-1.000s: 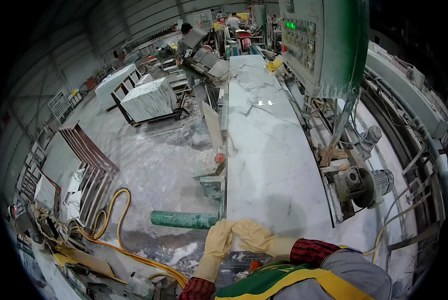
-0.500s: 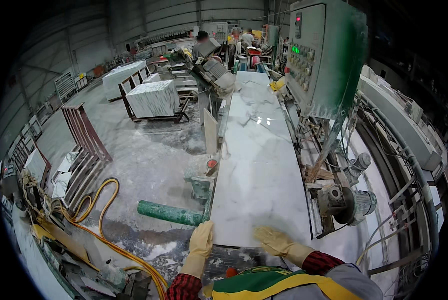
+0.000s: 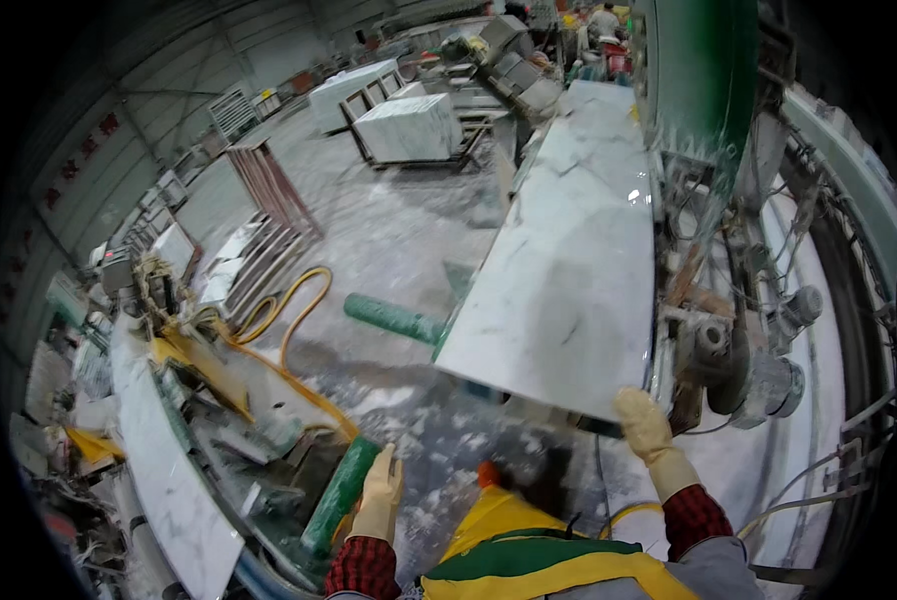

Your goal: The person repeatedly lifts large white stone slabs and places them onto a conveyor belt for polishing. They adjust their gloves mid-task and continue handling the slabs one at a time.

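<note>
My left hand (image 3: 379,492), in a cream rubber glove, is beside the upper end of a green roller (image 3: 341,495) at my lower left. Its fingers are stretched upward and hold nothing. My right hand (image 3: 649,430), gloved the same way, is at the near right corner of a long white marble slab (image 3: 509,320); its fingers are curled at the edge. The slab lies flat on a machine bed running away from me. A damp grey patch marks its near half. Another green roller (image 3: 394,318) juts out from the bed's left side.
A green control cabinet (image 3: 699,80) and motors (image 3: 769,390) stand right of the slab. A yellow hose (image 3: 289,345) loops over the floor at left. Another marble slab (image 3: 174,460) lies lower left. Farther off are a metal rack (image 3: 274,190) and a marble block (image 3: 409,128).
The view has turned left and down. My left hand has left the slab's near left corner and moved to the green roller. My right hand has shifted to the slab's near right corner.
</note>
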A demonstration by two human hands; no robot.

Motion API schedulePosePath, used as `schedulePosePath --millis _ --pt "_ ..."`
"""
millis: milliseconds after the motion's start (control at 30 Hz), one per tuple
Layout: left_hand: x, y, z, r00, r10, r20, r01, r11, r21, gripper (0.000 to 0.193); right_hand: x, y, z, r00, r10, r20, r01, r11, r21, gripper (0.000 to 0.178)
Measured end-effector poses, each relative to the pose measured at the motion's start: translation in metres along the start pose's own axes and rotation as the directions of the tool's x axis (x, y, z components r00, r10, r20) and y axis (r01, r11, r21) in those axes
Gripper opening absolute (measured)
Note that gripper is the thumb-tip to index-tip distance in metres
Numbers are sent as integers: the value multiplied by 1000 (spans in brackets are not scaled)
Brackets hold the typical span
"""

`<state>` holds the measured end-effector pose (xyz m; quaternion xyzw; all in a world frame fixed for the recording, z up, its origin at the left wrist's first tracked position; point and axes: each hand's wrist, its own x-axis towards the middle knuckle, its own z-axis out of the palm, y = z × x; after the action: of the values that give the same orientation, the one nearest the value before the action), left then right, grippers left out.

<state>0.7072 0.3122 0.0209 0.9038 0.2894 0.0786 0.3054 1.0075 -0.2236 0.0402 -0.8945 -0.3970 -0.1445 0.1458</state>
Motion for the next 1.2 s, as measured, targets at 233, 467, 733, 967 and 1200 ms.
schedulePosePath --millis 233,467,733,967,1200 --pt "-215 -97 -79 895 -447 11 439 884 163 53 20 -16 -32 981 -86 -176 112 984 141 33" --pt "-324 -76 -104 777 -622 94 628 776 -59 58 9 3 -18 998 46 31 -48 998 46 40" --pt "-384 -143 -148 832 -493 -253 504 863 -28 35 -53 -125 47 865 167 -472 -128 985 114 43" --pt "-409 -155 -194 789 -548 -277 273 717 -642 34 -65 -432 34 889 -393 235 242 839 488 23" --pt "-472 -205 -243 688 -615 -385 56 574 -817 37 -39 -612 28 659 -751 -41 575 467 672 38"
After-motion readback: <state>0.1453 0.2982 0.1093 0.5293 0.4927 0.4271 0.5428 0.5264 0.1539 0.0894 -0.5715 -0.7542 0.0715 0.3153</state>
